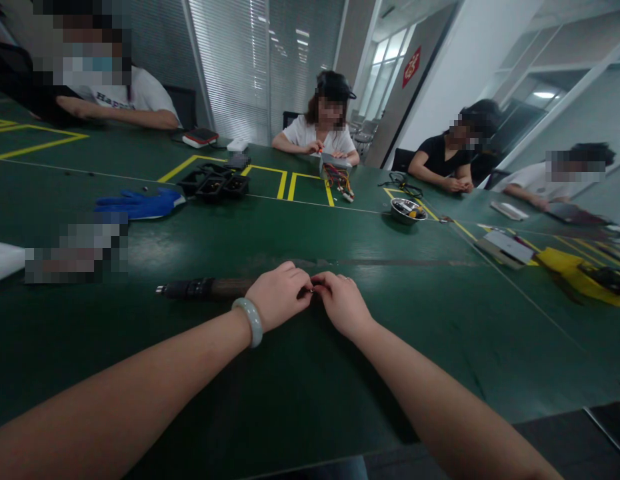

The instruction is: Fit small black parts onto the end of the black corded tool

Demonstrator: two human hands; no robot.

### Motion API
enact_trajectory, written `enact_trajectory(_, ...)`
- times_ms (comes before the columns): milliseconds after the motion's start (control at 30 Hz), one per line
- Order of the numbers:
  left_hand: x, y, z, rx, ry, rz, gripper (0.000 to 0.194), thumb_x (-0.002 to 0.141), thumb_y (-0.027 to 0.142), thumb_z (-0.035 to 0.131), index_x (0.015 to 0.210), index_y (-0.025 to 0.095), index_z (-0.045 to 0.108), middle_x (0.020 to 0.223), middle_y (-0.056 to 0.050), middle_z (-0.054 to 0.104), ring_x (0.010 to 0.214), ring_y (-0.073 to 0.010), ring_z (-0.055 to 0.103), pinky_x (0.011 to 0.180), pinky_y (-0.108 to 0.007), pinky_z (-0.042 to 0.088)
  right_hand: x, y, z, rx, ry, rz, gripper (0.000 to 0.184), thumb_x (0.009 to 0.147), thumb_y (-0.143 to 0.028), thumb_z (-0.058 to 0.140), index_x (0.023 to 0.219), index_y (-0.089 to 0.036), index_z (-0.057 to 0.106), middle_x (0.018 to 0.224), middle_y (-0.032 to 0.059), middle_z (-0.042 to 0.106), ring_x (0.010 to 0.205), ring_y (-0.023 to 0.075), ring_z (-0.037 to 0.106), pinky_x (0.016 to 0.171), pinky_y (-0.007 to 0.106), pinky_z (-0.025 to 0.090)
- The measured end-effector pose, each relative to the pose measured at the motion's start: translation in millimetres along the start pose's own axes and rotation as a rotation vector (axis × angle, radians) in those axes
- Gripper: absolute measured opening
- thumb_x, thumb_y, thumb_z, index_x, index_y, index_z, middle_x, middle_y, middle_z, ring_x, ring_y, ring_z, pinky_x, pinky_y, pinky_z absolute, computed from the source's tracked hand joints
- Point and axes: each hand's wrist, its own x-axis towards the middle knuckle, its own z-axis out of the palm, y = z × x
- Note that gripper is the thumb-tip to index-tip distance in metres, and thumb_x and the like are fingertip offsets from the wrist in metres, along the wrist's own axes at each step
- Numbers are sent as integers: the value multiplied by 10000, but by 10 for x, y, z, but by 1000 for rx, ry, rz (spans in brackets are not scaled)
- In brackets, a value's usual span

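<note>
A dark electric screwdriver (205, 289) lies on the green tabletop, its metal tip pointing left. Its rear end disappears behind my left hand (277, 297), which wears a pale bangle (250, 323) at the wrist. That hand is closed, thumb and fingers pinched together. My right hand (343, 303) meets it fingertip to fingertip, also in a closed pinch. Something tiny shows where the fingertips join, too small and too covered to name. Whether my left hand touches the screwdriver, I cannot tell.
A blue glove (140, 203) and black trays (213, 183) lie beyond the screwdriver. A metal bowl (409, 211) of small parts stands right of centre. Farther right are a pale box (505, 248) and a yellow bag (585, 277). Several people sit across the table.
</note>
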Motion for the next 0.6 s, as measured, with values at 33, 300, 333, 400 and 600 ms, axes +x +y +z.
enact_trajectory(33, 1, 3, -2, 2, -6, -3, 104, 833, 279, 575, 845, 195, 635, 844, -36, 642, 866, -203, 542, 710, -326, 484, 4, 7, -5, 46, -18, 0, 210, 931, -201, 481, 1085, -239, 619, 1006, 25, 665, 936, 181, 577, 850, 334, 375)
enact_trajectory(300, 1, -7, -4, -10, -17, 0, 81, 832, 260, 586, 840, 205, 645, 858, -27, 648, 863, -204, 538, 735, -336, 487, -3, 29, -123, 182, -138, -2, 335, 915, -174, 476, 1238, -227, 550, 1004, 29, 662, 976, 176, 572, 918, 362, 366)
enact_trajectory(333, 2, -9, -5, -12, -15, 2, 77, 830, 257, 588, 839, 205, 645, 856, -27, 649, 864, -204, 537, 740, -338, 486, -5, 32, -134, 154, -138, -6, 368, 902, -159, 496, 1260, -232, 533, 993, 26, 666, 988, 181, 571, 932, 374, 350)
enact_trajectory(400, 1, -11, -3, -17, -13, 5, 73, 827, 251, 591, 842, 205, 645, 856, -25, 651, 872, -205, 536, 750, -339, 485, -5, 37, -148, 71, -117, -11, 407, 888, -152, 529, 1283, -246, 514, 962, 17, 675, 1001, 194, 567, 941, 399, 321)
enact_trajectory(600, -7, -10, 15, -39, -8, 7, 82, 829, 251, 587, 862, 204, 645, 854, -27, 651, 873, -197, 541, 737, -326, 485, -5, 38, -184, -163, -30, -49, 274, 849, -241, 644, 1115, -222, 584, 890, 28, 671, 946, 231, 563, 857, 391, 337)
